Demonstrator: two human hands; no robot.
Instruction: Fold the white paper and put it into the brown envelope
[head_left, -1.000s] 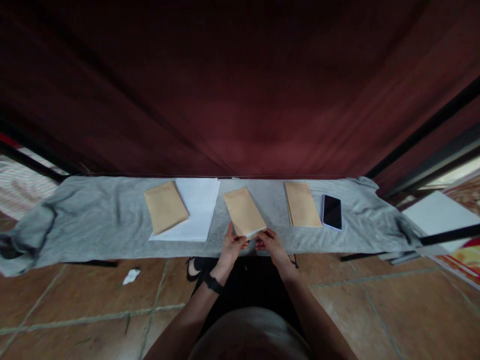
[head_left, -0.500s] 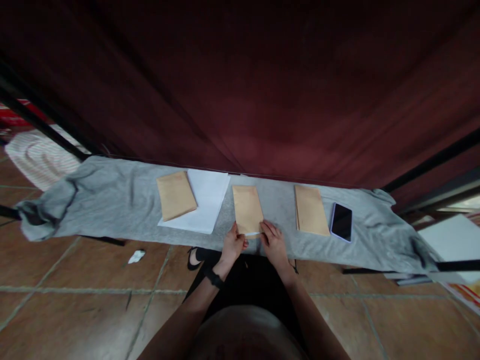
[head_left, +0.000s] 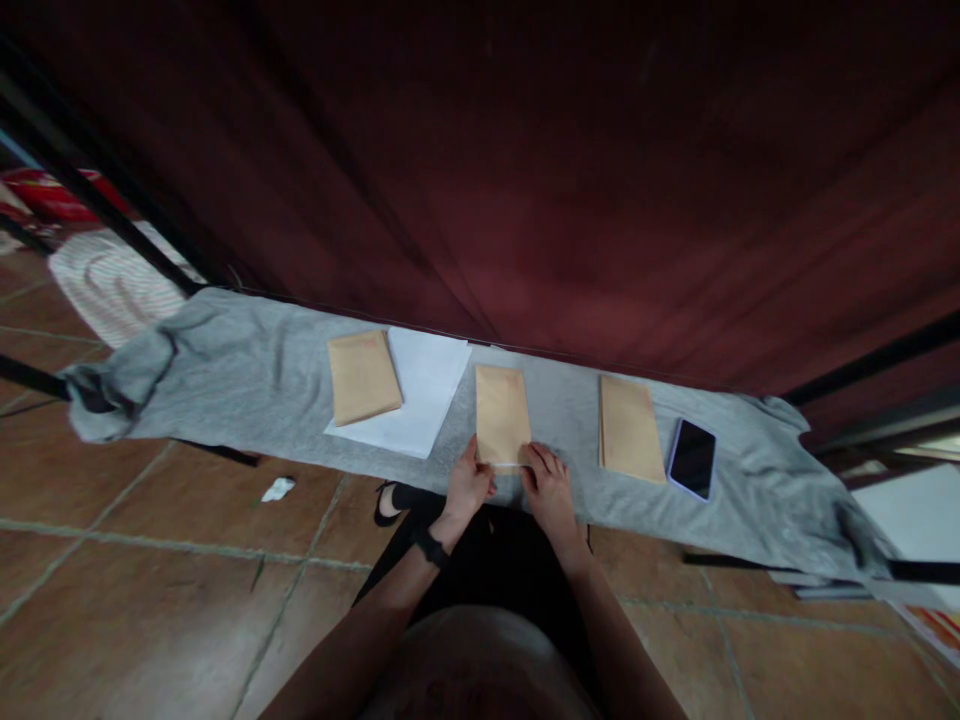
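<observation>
A brown envelope [head_left: 502, 412] lies flat on the grey cloth [head_left: 240, 375] in front of me. My left hand [head_left: 468, 486] pinches its near left corner, and a dark band sits on that wrist. Fingers of my right hand [head_left: 549, 484] press on its near right corner. A thin white edge shows at the envelope's near end between my hands. A second brown envelope [head_left: 363, 375] rests on white paper sheets [head_left: 420, 395] to the left. Another brown envelope stack [head_left: 630, 428] lies to the right.
A dark phone [head_left: 691, 458] lies on the cloth right of the envelope stack. A dark red curtain [head_left: 525, 170] hangs behind the table. A white scrap [head_left: 277, 489] sits on the tiled floor. A striped bundle [head_left: 112, 285] is at far left, a white board [head_left: 919, 520] at far right.
The middle envelope went from lifted and tilted in my hands to lying straight on the cloth. My view has swung slightly, so the table now slopes down to the right.
</observation>
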